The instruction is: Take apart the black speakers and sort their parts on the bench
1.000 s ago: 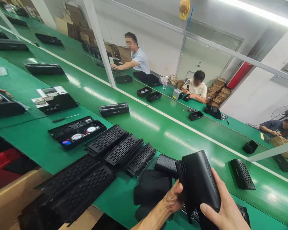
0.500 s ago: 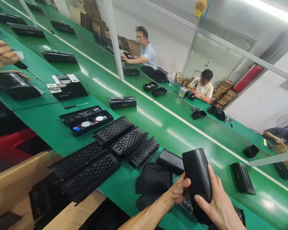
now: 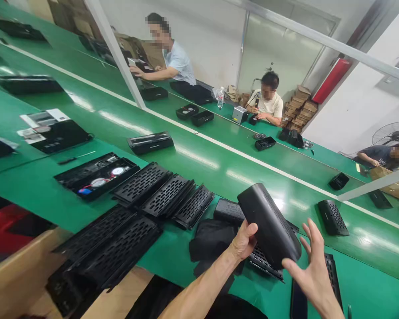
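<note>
A black rounded speaker casing (image 3: 269,228) is held tilted above the table in my left hand (image 3: 244,241), whose thumb and fingers grip its left side. My right hand (image 3: 314,274) has its fingers spread and is off the casing's side; its thumb lies close to the lower end, and I cannot tell whether it touches. Beneath the casing is a slotted black panel (image 3: 266,266). Just left of my left hand lies a black cloth-like piece (image 3: 213,241), with another slotted casing (image 3: 229,210) behind it. A dark flat object (image 3: 298,297) is beside my right wrist.
Several slotted black panels (image 3: 166,195) lie to the left, some overhanging an open cardboard box (image 3: 16,274). Beyond them are an open case with round speakers (image 3: 98,177) and a screwdriver (image 3: 76,158). Casings stand along the green conveyor (image 3: 199,164). Co-workers (image 3: 269,102) sit across it.
My right hand has let go of the casing's right side and its fingers have spread. The casing stays in my left hand and leans over more. The view has shifted.
</note>
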